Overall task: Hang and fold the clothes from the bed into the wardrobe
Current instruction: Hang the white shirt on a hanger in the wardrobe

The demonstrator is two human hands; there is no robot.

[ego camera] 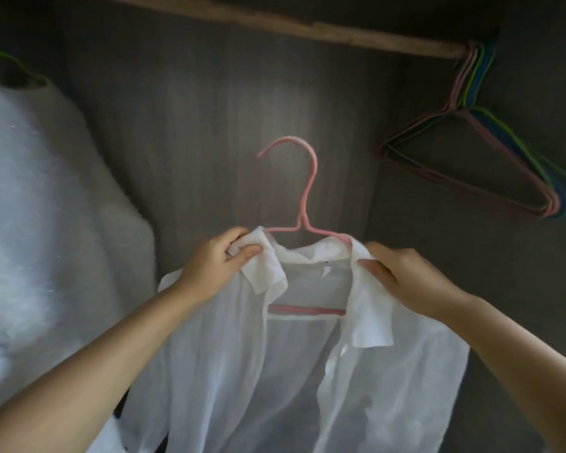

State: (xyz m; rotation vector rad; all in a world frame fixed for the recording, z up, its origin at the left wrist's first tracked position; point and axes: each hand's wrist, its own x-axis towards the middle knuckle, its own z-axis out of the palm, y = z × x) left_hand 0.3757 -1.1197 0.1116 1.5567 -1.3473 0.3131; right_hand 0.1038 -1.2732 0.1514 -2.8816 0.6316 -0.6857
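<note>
Below the wooden rail (275,26), the left hand (214,266) and right hand (402,276) each pinch a collar side of the white shirt (226,371). Held so, the shirt probably stays squared on the pink hanger (303,204), whose hook stands free for lifting onto the rail.

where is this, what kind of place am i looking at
Most likely the inside of a wardrobe. A wooden rail crosses the top with a bunch of empty coloured hangers on it, a fluffy white garment hangs at the left, and two hands hold a white shirt on a pink hanger before dark panelling.
</note>
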